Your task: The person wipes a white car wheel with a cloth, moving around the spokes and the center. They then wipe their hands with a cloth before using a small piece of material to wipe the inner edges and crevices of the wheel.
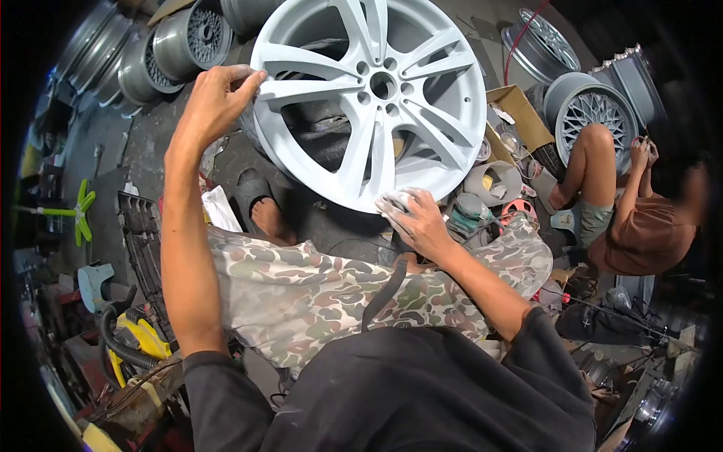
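Note:
A large pale grey-white alloy wheel [361, 98] stands tilted on the floor in front of my knees, its spokes facing me. My left hand [215, 102] grips its upper left rim, thumb and fingers pinched on the edge. At the lower rim my right hand [414, 222] presses a small pale pad, apparently sandpaper [398, 201], against the wheel's edge. My camouflage shorts [339, 290] and a sandalled foot [263, 211] sit just below the wheel.
Several bare metal rims [162, 53] lean at the back left, more rims [595, 105] at the right. Another person [633, 218] crouches at the right. A cardboard box [516, 113], a green power tool [471, 211], a black grille [143, 241] and a yellow machine [139, 339] crowd the floor.

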The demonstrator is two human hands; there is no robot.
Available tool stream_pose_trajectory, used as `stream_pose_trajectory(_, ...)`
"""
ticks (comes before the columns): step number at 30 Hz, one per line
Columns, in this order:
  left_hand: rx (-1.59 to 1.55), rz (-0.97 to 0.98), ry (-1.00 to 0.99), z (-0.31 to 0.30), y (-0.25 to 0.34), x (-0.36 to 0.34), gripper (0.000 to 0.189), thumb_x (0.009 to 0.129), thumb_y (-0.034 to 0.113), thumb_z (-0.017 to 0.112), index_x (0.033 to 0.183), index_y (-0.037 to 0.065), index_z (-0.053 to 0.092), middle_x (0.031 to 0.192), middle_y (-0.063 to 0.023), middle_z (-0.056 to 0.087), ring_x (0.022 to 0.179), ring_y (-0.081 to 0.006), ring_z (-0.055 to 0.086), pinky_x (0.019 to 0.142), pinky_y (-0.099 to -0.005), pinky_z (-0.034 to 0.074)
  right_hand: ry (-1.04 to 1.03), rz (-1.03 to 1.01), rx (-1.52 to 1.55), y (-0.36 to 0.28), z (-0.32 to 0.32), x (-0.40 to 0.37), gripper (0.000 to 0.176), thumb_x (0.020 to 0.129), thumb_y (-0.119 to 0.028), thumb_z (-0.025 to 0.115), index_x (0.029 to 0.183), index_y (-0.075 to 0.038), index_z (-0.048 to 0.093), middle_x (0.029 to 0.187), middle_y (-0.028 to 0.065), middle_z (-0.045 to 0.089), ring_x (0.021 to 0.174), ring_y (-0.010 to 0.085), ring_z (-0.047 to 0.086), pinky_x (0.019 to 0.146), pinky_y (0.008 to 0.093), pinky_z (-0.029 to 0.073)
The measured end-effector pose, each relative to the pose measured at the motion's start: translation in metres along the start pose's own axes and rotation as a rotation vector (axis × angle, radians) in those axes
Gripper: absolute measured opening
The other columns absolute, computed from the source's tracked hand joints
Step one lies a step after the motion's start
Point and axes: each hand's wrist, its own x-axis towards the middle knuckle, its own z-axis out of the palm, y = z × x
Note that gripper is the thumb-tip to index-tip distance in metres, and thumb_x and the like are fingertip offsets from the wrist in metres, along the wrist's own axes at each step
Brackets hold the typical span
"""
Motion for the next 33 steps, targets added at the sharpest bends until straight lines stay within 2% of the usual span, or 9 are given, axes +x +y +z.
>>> stream_pose_trajectory(8, 0.045, -0.011, -0.015, -0.005, -0.009, -0.006, 0.040, 0.102, 0.031, 0.063, 0.104, -0.007, 0.073, 0.076, -0.0089, 0.068, 0.071, -0.0129, 0.058, 0.070, -0.0326, 0.049, -0.204, 0.219, -0.031, -0.027, -0.015, 0.030, 0.033, 0.087, -0.018, 0.073, 0.119, -0.011, 0.074, 0.114, 0.0119, 0.062, 0.101, 0.0317, 0.057, 0.083, 0.0431, 0.048)
stream_pose_trajectory(14, 0.038, 0.009, 0.004, -0.003, -0.005, -0.011, 0.041, 0.102, 0.033, 0.063, 0.105, -0.007, 0.072, 0.077, -0.0128, 0.066, 0.071, -0.0153, 0.057, 0.070, -0.0342, 0.048, -0.223, 0.364, 0.158, -0.030, -0.012, 0.056, 0.020, 0.096, -0.014, 0.064, 0.106, 0.000, 0.075, 0.095, 0.0222, 0.070, 0.093, 0.0407, 0.064, 0.083, 0.0459, 0.050)
stream_pose_trajectory(16, 0.026, -0.033, -0.004, -0.006, -0.008, -0.011, 0.041, 0.101, 0.033, 0.064, 0.104, -0.008, 0.071, 0.076, -0.0132, 0.066, 0.071, -0.0153, 0.056, 0.071, -0.0348, 0.048, -0.492, 0.458, 0.306, -0.027, -0.044, 0.057, 0.023, 0.098, -0.014, 0.060, 0.105, 0.004, 0.073, 0.097, 0.0264, 0.070, 0.092, 0.0441, 0.067, 0.082, 0.0487, 0.052)
stream_pose_trajectory(18, 0.045, -0.044, 0.002, -0.011, -0.012, -0.013, 0.042, 0.101, 0.033, 0.064, 0.103, -0.008, 0.070, 0.076, -0.0124, 0.065, 0.071, -0.0150, 0.055, 0.071, -0.0347, 0.048, -0.511, 0.408, 0.366, -0.024, -0.052, 0.050, 0.021, 0.097, -0.013, 0.059, 0.100, 0.003, 0.072, 0.092, 0.0267, 0.070, 0.086, 0.0455, 0.068, 0.077, 0.0527, 0.052)
stream_pose_trajectory(21, 0.032, -0.049, -0.006, -0.009, -0.005, -0.016, 0.041, 0.101, 0.032, 0.064, 0.103, -0.009, 0.069, 0.074, -0.0110, 0.063, 0.070, -0.0141, 0.053, 0.069, -0.0340, 0.047, -0.285, 0.369, 0.415, -0.026, -0.049, 0.057, 0.025, 0.099, -0.010, 0.060, 0.117, 0.001, 0.073, 0.097, 0.0251, 0.072, 0.093, 0.0443, 0.068, 0.082, 0.0468, 0.053)
stream_pose_trajectory(24, 0.012, 0.066, 0.036, -0.005, -0.005, -0.011, 0.039, 0.102, 0.030, 0.064, 0.104, -0.008, 0.070, 0.074, -0.0099, 0.064, 0.071, -0.0124, 0.052, 0.068, -0.0338, 0.046, -0.337, 0.422, 0.265, -0.026, -0.024, 0.050, 0.026, 0.099, -0.010, 0.060, 0.119, -0.001, 0.073, 0.098, 0.0250, 0.072, 0.091, 0.0447, 0.068, 0.082, 0.0476, 0.054)
stream_pose_trajectory(26, 0.070, -0.035, -0.030, -0.007, -0.002, -0.013, 0.038, 0.102, 0.030, 0.064, 0.105, -0.008, 0.071, 0.076, -0.0101, 0.066, 0.072, -0.0119, 0.053, 0.069, -0.0332, 0.047, -0.396, 0.423, 0.184, -0.024, -0.026, 0.052, 0.025, 0.098, -0.011, 0.061, 0.118, -0.003, 0.074, 0.096, 0.0252, 0.072, 0.087, 0.0453, 0.068, 0.081, 0.0494, 0.055)
stream_pose_trajectory(30, 0.033, -0.077, -0.035, -0.003, -0.001, -0.007, 0.039, 0.102, 0.031, 0.063, 0.104, -0.007, 0.072, 0.077, -0.0123, 0.068, 0.074, -0.0137, 0.060, 0.072, -0.0330, 0.050, -0.527, 0.426, 0.181, -0.015, -0.018, 0.080, 0.025, 0.099, -0.019, 0.058, 0.112, -0.006, 0.075, 0.087, 0.0250, 0.071, 0.085, 0.0464, 0.067, 0.081, 0.0526, 0.052)
stream_pose_trajectory(33, 0.045, -0.035, -0.044, -0.003, 0.006, -0.007, 0.039, 0.102, 0.031, 0.063, 0.104, -0.007, 0.072, 0.079, -0.0131, 0.070, 0.074, -0.0147, 0.061, 0.072, -0.0338, 0.050, -0.582, 0.497, 0.303, -0.014, -0.014, 0.095, 0.023, 0.097, -0.020, 0.059, 0.094, -0.002, 0.073, 0.082, 0.0271, 0.068, 0.087, 0.0480, 0.066, 0.080, 0.0550, 0.051)
